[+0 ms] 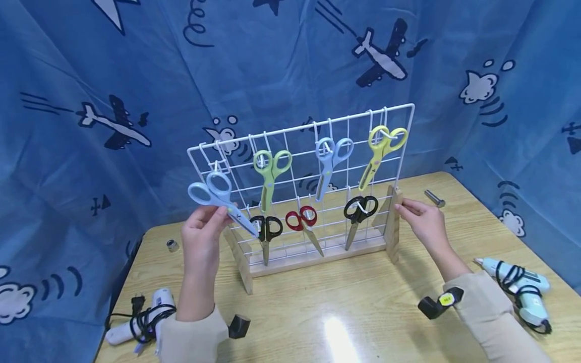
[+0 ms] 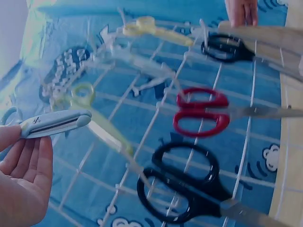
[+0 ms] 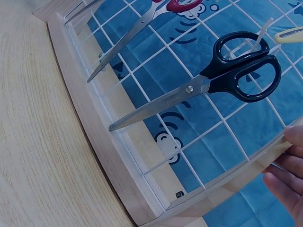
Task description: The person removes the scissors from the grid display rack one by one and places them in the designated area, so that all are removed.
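My left hand (image 1: 201, 239) pinches light-blue scissors (image 1: 238, 218) between thumb and fingers, near the blades' handle end. Their loops point up and left, overlapping the hook (image 1: 216, 166) at the rack's upper left in the head view. In the left wrist view the closed blades (image 2: 59, 123) point away from the fingers. At the other end, my right hand (image 1: 424, 222) grips the wooden side post (image 1: 393, 234) of the white wire rack (image 1: 299, 179). Green scissors (image 1: 269, 176), another light-blue pair (image 1: 328, 164) and yellow scissors (image 1: 379, 151) hang on the top row.
Black scissors (image 1: 265, 234), red-handled scissors (image 1: 304, 222) and another black pair (image 1: 356, 217) hang on the lower row. Corded glue guns lie at the left (image 1: 156, 307) and right (image 1: 522, 285). A bolt (image 1: 434, 198) and a small metal socket (image 1: 172, 245) flank the rack.
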A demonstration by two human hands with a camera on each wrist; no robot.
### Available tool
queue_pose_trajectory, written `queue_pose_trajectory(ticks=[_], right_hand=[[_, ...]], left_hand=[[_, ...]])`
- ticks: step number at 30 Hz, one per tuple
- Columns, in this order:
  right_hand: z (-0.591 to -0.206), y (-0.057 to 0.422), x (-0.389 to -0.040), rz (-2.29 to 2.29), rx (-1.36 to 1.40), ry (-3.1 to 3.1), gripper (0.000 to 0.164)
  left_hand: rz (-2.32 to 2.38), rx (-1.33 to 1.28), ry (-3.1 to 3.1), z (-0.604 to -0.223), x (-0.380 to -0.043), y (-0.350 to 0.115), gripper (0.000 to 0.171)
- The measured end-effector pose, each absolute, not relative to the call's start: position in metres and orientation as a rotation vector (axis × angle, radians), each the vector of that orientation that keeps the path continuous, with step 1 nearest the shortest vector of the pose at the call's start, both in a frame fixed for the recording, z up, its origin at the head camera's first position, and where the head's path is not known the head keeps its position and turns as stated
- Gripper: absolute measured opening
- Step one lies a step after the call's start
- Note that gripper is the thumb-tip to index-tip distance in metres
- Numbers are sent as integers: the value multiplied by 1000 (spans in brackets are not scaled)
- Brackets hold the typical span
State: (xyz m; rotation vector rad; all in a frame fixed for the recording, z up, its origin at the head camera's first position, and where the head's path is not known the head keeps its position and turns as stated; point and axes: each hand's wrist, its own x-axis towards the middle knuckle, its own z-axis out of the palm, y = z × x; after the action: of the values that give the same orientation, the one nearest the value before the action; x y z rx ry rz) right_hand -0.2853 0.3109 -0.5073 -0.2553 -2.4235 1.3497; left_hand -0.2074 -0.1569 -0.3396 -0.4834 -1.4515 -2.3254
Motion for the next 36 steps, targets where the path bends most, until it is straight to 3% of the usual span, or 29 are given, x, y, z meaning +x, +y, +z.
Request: queue_pose_trajectory(ticks=[3,10,13,17,20,27,36], right_hand=[[-530,319,-299,1282,-280,-2407,45],[-537,321,-300,1283,-283,-2387,43],[-531,320,-296,1317,-288,-2400,45],[-502,311,-278,1456,-268,-2406,47],[-494,308,-275,1482,-277,-2413,48],[-531,318,-299,1298,-293,-2366,45],[-532,315,-298,1302,-282,-2333,43]], left_hand=[[-2345,-563,-1443,-337,-186,-144,19],[-2277,-819,-1704,-487,-234,-129,30],[-2322,-870,-1813,-463,-200,-94,26],[-2442,-771,-2046,-399,-145,-53,25],[-2607,-580,-2166,-397,-132,-31,29],[-2813,-295,-2250,-460,-131,8,20],[-2689,-63,-2552,-473,-117,42,10]])
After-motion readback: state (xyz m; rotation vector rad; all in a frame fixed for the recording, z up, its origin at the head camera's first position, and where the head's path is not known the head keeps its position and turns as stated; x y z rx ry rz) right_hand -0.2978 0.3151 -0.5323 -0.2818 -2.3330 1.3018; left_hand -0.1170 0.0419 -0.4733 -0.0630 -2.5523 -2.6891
